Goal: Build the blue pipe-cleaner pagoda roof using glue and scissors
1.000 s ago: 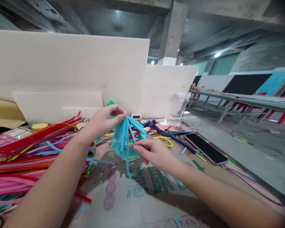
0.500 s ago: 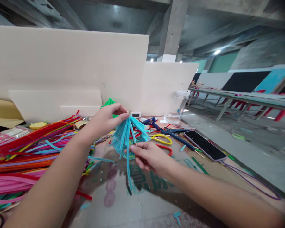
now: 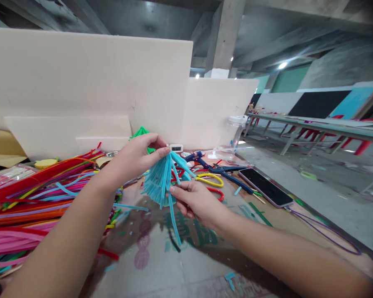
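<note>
We see the left hand point(image 3: 136, 157) raised above the surface point(image 3: 180, 265), its fingers point(image 3: 159, 154) pinched shut on the top of a blue tassel point(image 3: 161, 178) made of pipe cleaners, which fans downward from that pinch and hangs clear of the surface. The right hand point(image 3: 194, 200) sits just below and to the right of the tassel, its thumb and forefinger closed narrowly on one long strand point(image 3: 174, 219) that trails down lower than the rest. The two hands are near each other, with the tassel between them. To the left lies a big heap of pipe cleaners point(image 3: 34, 198) in red, pink, orange and blue, spread across the surface. Behind the tassel we make out yellow-handled scissors point(image 3: 211, 180), a blue glue gun point(image 3: 199, 158) and, further right, a phone point(image 3: 265, 187) lying flat with a purple cord point(image 3: 323, 231) running from it toward the edge. A clear jar point(image 3: 234, 134) with a white lid stands by the white boards point(image 3: 90, 82) that wall off the back of the surface. A green shape point(image 3: 139, 132) peeks out behind the left hand; we cannot tell what it is.
</note>
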{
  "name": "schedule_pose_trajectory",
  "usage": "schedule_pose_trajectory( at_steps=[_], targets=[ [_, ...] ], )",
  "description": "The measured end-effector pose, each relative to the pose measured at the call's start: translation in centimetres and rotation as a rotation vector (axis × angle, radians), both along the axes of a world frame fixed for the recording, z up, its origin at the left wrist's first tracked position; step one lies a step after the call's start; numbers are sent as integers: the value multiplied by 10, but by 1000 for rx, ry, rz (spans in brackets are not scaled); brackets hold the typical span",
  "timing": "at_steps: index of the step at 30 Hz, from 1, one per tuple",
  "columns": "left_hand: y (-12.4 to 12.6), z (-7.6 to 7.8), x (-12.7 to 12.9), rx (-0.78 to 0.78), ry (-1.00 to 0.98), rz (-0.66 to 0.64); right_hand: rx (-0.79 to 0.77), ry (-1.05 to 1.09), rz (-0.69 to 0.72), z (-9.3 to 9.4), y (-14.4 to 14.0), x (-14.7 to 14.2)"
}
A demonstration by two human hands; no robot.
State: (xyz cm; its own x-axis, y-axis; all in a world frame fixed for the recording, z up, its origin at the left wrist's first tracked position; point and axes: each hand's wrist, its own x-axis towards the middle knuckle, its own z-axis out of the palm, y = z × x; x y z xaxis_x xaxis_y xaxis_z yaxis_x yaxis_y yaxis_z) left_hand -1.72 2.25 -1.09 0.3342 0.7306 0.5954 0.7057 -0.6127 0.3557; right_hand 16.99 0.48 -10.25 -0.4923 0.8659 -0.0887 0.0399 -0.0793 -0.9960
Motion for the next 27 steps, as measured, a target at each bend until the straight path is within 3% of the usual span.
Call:
schedule_pose_trajectory(
  at_steps=[6,11,14,20,24,27],
  targets=[
    [2,0,-2,-13,-15,-2,57,-43,50,-1,3,3],
    [7,-2,-5,-66,-80,11,162,-264,151,21,12,18],
    [11,-4,-6,-78,-121,28,295,-382,144,36,23,33],
    [19,-10,-8,-101,-173,26,645,-288,-78,47,39,53],
    [23,-13,-9,-116,-193,16,811,-286,-264,61,34,61],
    [24,-14,-10,-116,-196,16,916,-156,-445,75,28,71]
  ],
)
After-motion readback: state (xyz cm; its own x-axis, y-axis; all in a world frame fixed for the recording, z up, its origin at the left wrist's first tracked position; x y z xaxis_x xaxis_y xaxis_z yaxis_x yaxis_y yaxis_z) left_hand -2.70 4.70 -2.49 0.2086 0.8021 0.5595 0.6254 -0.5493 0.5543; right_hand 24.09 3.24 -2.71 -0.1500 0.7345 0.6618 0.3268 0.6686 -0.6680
